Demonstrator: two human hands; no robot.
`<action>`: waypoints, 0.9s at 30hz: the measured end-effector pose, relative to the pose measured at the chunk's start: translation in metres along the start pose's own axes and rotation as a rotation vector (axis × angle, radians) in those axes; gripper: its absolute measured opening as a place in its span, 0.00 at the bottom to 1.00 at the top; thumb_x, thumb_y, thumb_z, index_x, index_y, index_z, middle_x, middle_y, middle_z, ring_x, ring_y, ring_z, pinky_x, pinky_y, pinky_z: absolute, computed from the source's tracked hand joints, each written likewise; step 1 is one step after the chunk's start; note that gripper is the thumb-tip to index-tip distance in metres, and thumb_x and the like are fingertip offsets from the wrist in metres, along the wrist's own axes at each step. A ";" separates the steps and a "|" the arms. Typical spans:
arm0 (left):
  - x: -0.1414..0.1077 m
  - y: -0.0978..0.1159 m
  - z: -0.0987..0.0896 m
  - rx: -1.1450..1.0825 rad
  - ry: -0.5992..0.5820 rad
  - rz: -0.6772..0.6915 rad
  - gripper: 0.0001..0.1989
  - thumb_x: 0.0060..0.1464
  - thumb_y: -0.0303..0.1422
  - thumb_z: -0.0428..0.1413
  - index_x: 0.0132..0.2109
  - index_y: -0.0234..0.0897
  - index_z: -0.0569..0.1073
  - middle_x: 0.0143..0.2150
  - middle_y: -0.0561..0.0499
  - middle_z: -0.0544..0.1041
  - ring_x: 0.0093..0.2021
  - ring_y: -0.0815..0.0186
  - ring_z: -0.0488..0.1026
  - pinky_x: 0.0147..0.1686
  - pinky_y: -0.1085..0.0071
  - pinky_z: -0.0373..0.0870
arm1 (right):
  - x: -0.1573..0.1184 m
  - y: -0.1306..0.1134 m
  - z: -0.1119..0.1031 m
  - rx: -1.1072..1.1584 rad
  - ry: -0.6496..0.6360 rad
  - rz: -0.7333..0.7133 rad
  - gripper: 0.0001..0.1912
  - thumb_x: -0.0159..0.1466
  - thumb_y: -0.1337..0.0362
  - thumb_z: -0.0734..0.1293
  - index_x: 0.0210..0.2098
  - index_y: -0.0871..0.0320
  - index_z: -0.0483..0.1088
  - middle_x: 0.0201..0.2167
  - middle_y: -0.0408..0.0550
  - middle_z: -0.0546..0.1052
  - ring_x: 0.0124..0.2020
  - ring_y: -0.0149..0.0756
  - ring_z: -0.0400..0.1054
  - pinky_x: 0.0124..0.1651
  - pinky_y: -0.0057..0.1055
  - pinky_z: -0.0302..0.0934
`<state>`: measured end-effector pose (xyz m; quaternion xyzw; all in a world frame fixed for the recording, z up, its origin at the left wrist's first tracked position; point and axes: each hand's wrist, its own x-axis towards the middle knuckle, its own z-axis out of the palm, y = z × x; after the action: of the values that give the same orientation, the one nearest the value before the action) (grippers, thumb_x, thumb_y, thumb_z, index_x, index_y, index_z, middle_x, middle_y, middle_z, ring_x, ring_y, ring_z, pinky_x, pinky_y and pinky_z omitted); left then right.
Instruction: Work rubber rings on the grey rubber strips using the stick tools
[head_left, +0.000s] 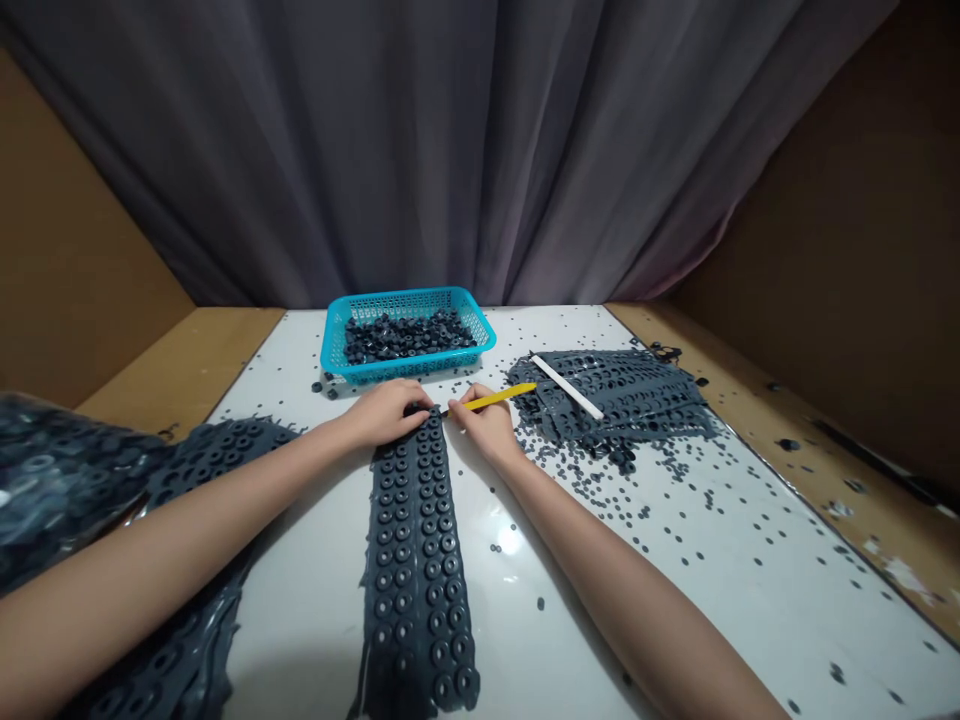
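A long dark rubber strip (416,540) with rows of moulded ring-shaped pieces lies lengthwise before me. At its far end my left hand (394,412) is closed, thumb and fingers pinching the strip's edge. My right hand (487,425) grips a slim yellow pen-like tool (499,397). The dark tip of this tool points left at the strip's far right corner; whether it touches the rubber is too small to tell. Just beyond my hands stands a turquoise plastic basket (409,368) holding many small dark rubber pieces (409,337).
Right of my hands lies a stack of punched rubber sheets (630,385) with a white stick (568,387) on top. Small black discs (645,512) are scattered around it. More moulded sheets (225,445) and a clear plastic bag (60,480) lie left. A curtain (412,150) hangs behind.
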<state>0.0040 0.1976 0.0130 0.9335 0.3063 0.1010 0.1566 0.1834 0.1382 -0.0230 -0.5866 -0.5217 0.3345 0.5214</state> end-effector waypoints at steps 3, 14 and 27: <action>0.003 0.001 0.000 0.044 -0.021 -0.004 0.12 0.56 0.33 0.51 0.42 0.36 0.76 0.40 0.46 0.76 0.42 0.59 0.72 0.43 0.66 0.66 | 0.000 0.003 0.002 -0.032 0.004 -0.024 0.10 0.53 0.59 0.64 0.20 0.55 0.60 0.17 0.39 0.67 0.22 0.32 0.61 0.29 0.27 0.55; 0.020 0.009 -0.009 0.195 -0.154 0.077 0.10 0.50 0.28 0.55 0.41 0.35 0.77 0.39 0.46 0.77 0.40 0.61 0.73 0.40 0.71 0.67 | 0.001 -0.002 0.006 -0.201 0.034 -0.108 0.09 0.49 0.68 0.62 0.17 0.55 0.55 0.15 0.36 0.60 0.20 0.29 0.55 0.27 0.27 0.49; 0.033 0.019 0.001 0.329 -0.168 0.211 0.09 0.49 0.19 0.52 0.25 0.33 0.71 0.28 0.43 0.75 0.34 0.59 0.72 0.40 0.66 0.64 | 0.008 0.000 0.004 -0.224 0.006 -0.075 0.09 0.48 0.70 0.62 0.17 0.55 0.55 0.15 0.36 0.62 0.20 0.29 0.56 0.27 0.26 0.50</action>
<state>0.0406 0.2031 0.0223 0.9785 0.2052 -0.0127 0.0157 0.1817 0.1465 -0.0232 -0.6222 -0.5759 0.2528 0.4662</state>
